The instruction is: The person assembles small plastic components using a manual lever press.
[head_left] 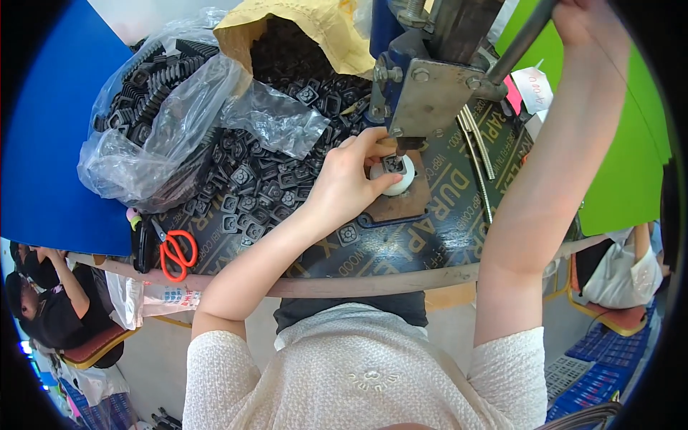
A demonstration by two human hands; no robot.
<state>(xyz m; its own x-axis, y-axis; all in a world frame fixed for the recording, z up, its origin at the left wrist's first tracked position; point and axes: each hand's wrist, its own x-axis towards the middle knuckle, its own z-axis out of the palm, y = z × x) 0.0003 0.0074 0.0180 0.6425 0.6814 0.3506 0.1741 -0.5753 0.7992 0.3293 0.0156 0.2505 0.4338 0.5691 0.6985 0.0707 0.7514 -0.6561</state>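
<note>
My left hand (352, 166) reaches in under the hand press (438, 97), thumb and fingers closed about a small black square plastic part (393, 164). That part sits on a white round holder (401, 185), directly below the press's ram (410, 143). Beneath the holder lies a brown metal base plate (412, 206). Up at the top right, my right hand (575, 21) is closed round the end of the press lever (522, 44); its fingers are partly cut off by the picture's edge.
Loose black square parts (269, 190) are heaped left of the press. A clear plastic bag (154, 136) and a yellow sack (315, 29) hold more. Orange-handled scissors (175, 252) lie near the front edge. Threaded metal rods (479, 147) lie right of the press. Other people sit behind, both sides.
</note>
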